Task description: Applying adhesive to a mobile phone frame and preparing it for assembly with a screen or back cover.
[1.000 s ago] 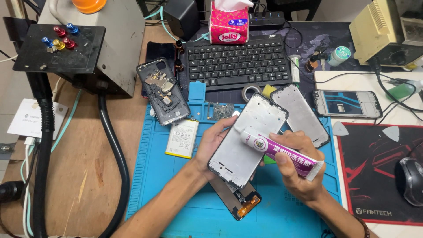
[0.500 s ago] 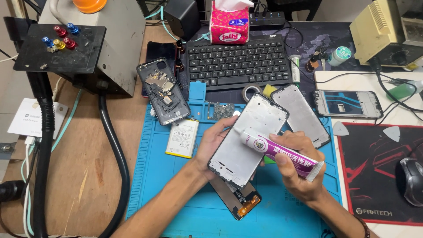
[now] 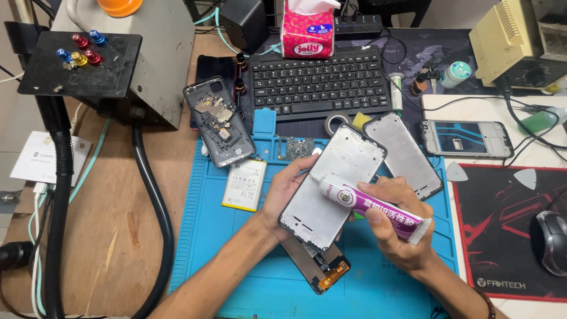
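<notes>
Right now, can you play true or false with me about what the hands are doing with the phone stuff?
1. The left hand holds a silver phone frame. True.
2. The right hand holds a screwdriver. False: it holds a purple and white glue tube.
3. The tube's tip touches the frame's left edge. True.
4. The phone battery lies on the black keyboard. False: it lies on the blue work mat.
5. A computer mouse sits at the far right. True.
</notes>
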